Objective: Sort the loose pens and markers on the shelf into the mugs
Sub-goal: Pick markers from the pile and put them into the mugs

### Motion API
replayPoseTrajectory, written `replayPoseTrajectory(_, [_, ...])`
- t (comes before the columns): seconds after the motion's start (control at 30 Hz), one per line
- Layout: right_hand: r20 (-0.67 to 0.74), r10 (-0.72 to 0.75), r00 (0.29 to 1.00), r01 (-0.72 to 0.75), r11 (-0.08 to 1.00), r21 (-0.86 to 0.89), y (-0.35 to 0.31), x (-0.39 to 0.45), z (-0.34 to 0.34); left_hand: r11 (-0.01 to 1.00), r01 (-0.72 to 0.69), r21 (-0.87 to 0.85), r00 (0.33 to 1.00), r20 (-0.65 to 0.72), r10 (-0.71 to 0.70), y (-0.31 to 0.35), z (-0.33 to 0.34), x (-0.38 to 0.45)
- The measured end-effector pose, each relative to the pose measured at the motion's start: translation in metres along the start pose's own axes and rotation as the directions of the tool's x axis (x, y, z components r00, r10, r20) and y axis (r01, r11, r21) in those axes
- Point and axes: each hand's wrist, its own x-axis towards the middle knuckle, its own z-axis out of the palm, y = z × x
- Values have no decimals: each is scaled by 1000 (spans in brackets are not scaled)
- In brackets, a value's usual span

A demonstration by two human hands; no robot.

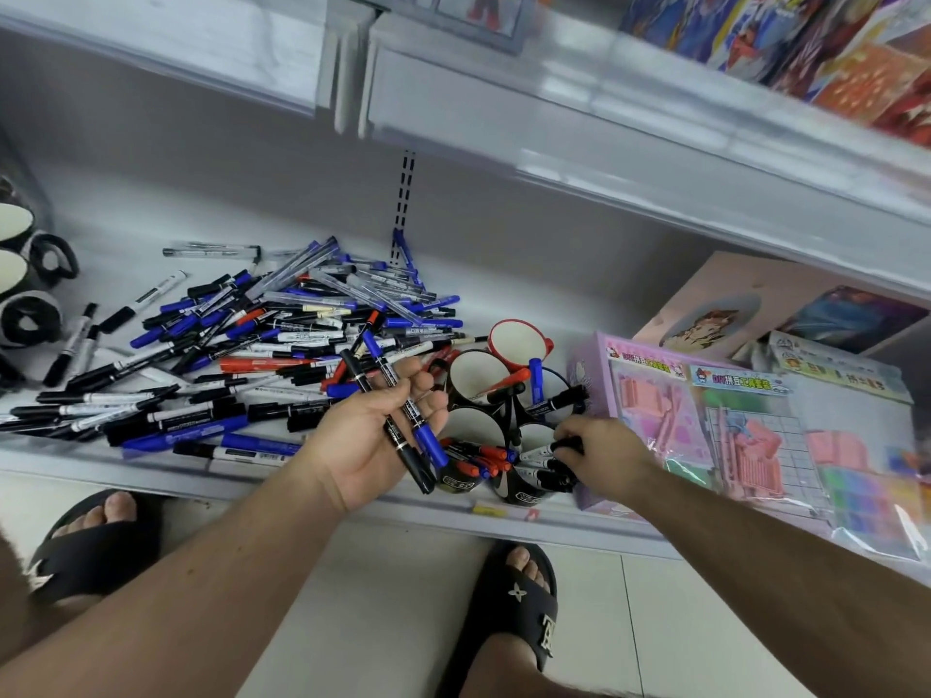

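A big heap of loose black, blue and red pens and markers [262, 345] covers the white shelf [126, 460]. Right of it stands a cluster of mugs: a red one [519, 342] at the back, dark ones [476, 377] in front, one near mug holding red markers [478, 458], another holding black markers [541, 476]. My left hand [373, 435], palm up, holds a few markers, black and blue [403, 410]. My right hand [599, 455] grips a black marker [546, 451] over the front right mug.
Pink and purple toy boxes [705, 420] crowd the shelf right of the mugs. More dark mugs [30, 314] stand at the far left. An upper shelf [604, 128] overhangs. Below are a tiled floor and my feet in black sandals.
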Motion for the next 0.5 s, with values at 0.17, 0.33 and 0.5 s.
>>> replayPoseTrajectory(0.17, [14, -70, 997, 70, 997, 22, -6, 0, 15, 1000, 0, -7, 1000, -8, 0, -1, 0, -1])
replayPoseTrajectory(0.33, [-14, -146, 989, 146, 989, -7, -5, 1, 23, 995, 23, -93, 999, 41, -19, 2, 1, -3])
replayPoseTrajectory(0.5, [-124, -43, 991, 70, 972, 223, -4, 0, 17, 990, 39, -139, 988, 153, -17, 5, 0, -5])
